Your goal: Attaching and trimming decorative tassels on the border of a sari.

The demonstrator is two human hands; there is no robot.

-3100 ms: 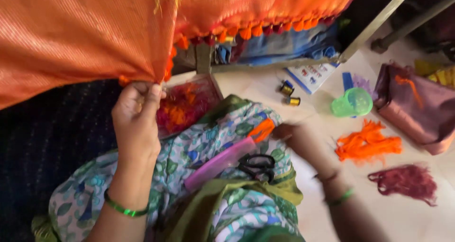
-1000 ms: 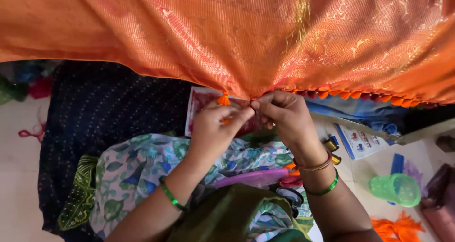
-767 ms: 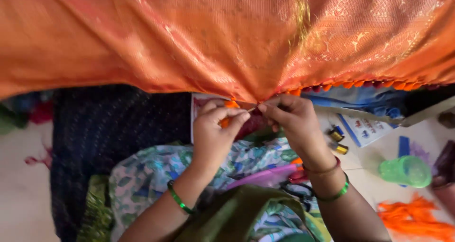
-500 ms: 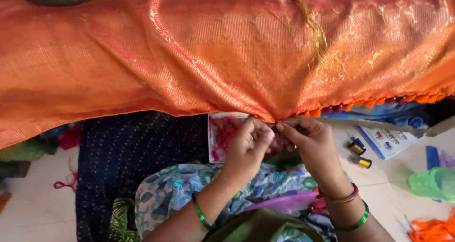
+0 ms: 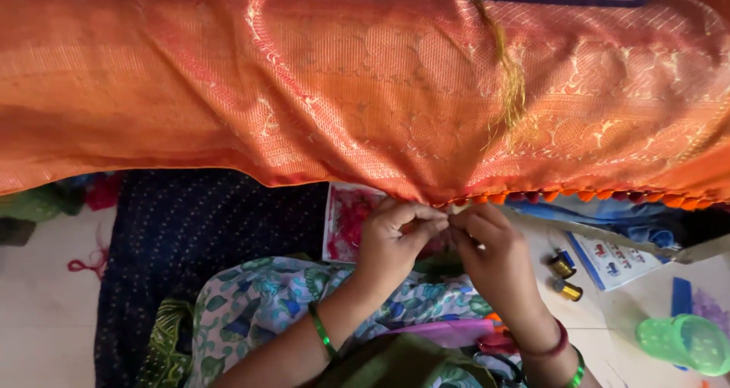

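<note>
A large orange woven cloth (image 5: 342, 84) with gold patterning hangs across the upper view. Its lower hem at the right carries a row of small orange and red tassels (image 5: 585, 196). My left hand (image 5: 391, 240) and my right hand (image 5: 490, 251) meet fingertip to fingertip at the hem, just where the tassel row ends. Both pinch the cloth edge there. Any needle or thread between the fingers is too small to tell. Green bangles sit on both wrists.
Below lie a dark blue dotted cloth (image 5: 198, 236), a floral cloth over my lap (image 5: 258, 304), a clear packet of pink thread (image 5: 346, 221), two gold thread spools (image 5: 564, 275), a printed card (image 5: 612, 259), a green plastic cup (image 5: 684, 342) and a pink strip (image 5: 449, 332).
My right hand came up from the lap to join the left at the hem. The view tilted upward, so the cloth fills more of it and the hands sit lower and further right.
</note>
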